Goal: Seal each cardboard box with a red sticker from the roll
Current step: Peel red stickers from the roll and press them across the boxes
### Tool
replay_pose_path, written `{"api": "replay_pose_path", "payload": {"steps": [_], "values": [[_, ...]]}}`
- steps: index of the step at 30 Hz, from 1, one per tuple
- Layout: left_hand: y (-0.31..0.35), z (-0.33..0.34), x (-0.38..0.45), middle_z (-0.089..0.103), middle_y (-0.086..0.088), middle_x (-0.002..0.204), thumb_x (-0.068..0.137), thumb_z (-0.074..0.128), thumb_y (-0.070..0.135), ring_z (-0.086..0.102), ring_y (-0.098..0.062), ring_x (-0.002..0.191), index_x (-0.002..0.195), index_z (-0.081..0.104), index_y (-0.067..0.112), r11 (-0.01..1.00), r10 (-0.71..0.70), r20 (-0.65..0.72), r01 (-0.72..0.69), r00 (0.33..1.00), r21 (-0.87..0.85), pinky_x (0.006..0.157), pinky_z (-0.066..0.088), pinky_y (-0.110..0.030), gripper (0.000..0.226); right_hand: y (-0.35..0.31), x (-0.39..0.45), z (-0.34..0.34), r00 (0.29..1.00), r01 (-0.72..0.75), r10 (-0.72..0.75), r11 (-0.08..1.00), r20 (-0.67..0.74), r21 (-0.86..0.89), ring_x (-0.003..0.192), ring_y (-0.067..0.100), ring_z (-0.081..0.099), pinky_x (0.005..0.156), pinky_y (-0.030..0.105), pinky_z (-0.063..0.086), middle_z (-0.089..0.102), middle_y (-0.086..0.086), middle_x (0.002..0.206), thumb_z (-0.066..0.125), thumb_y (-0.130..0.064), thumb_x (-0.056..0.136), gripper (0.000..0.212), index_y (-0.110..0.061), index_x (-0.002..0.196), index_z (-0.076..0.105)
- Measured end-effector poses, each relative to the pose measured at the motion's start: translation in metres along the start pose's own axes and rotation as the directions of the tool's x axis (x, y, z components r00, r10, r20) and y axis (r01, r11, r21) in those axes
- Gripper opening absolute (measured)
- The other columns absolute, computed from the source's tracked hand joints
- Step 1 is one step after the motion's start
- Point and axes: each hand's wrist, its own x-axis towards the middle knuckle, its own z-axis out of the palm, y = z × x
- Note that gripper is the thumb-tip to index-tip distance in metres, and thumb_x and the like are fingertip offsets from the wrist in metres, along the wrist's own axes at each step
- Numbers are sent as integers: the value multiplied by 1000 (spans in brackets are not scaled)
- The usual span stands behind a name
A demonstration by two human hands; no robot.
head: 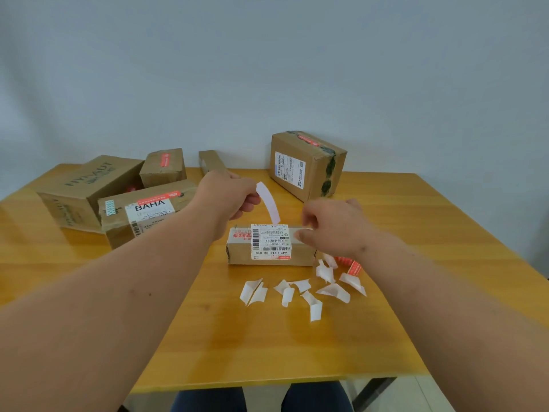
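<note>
A small cardboard box point(240, 254) with a white shipping label lies in the middle of the table, a red sticker point(242, 234) on its top left. My left hand point(228, 194) pinches a curved white strip point(269, 202) above the box. My right hand point(332, 226) rests at the box's top right end, fingers pressed together there; what it pinches is hidden. The red sticker roll point(350, 264) lies just right of the box, partly behind my right wrist.
Several white backing scraps point(300, 289) litter the wooden table point(267, 346) in front of the box. Three cardboard boxes point(142, 215) with red stickers crowd the back left. A larger box point(306, 165) stands at the back right, a narrow one point(211, 162) behind my left hand.
</note>
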Motion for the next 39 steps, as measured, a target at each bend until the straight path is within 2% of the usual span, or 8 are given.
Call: {"api": "replay_pose_path", "payload": {"steps": [4,10,15,19,25,30,34,39], "values": [[2,4,1,73,-8,78,86,57,9,57,-11,57,85,69,4,993,-84,34,86,996,-81,56,46,-23,13,-12,3,8,972,102,-73,988,-223,119,94,8,51,98,37,27,52,-17,103,67,-64,76,53,-31,111,45],[4,7,4,72,-6,76,86,58,9,54,-9,54,82,68,5,975,-152,106,167,983,-148,56,44,-22,12,-13,14,13,883,149,-187,982,-430,-120,82,15,56,88,34,24,58,-10,85,50,-28,91,8,-26,86,56],[-4,2,9,73,-7,81,86,61,12,56,-10,59,83,71,6,981,-162,118,173,980,-85,59,46,-23,12,-10,16,12,910,119,-121,992,-398,-28,74,12,54,89,35,26,57,-11,76,47,-21,92,15,-25,80,55],[-14,-4,16,73,-6,86,87,62,13,57,-12,67,89,71,8,988,-133,80,139,988,-72,64,47,-26,11,-7,20,13,952,28,46,972,-304,234,80,11,56,94,38,34,61,-9,85,43,-19,96,15,-26,84,48],[-40,-3,29,64,4,101,92,57,14,57,-12,90,100,68,20,955,80,68,-96,995,281,66,44,-24,15,-5,31,12,964,-189,261,800,-47,569,92,22,61,86,49,52,59,-1,100,46,-15,96,11,-25,91,45],[-45,3,38,63,4,106,94,55,13,56,-10,94,110,67,21,925,155,92,-177,984,336,64,40,-18,22,-2,37,15,970,-223,234,776,58,591,95,21,63,75,34,49,61,2,101,49,-17,98,7,-22,93,52],[-43,7,42,64,4,109,97,53,19,58,-13,97,115,65,25,944,103,157,-146,982,295,62,39,-18,23,-1,40,16,982,-187,140,780,125,598,87,16,63,63,23,43,65,1,96,54,-12,97,7,-17,96,58],[-38,12,41,66,5,111,98,44,15,57,-14,105,117,64,25,974,-7,298,-61,954,219,70,38,-22,29,-1,45,16,975,-193,79,755,206,626,79,15,60,68,25,48,66,3,92,55,-6,92,13,-17,93,63]]}}
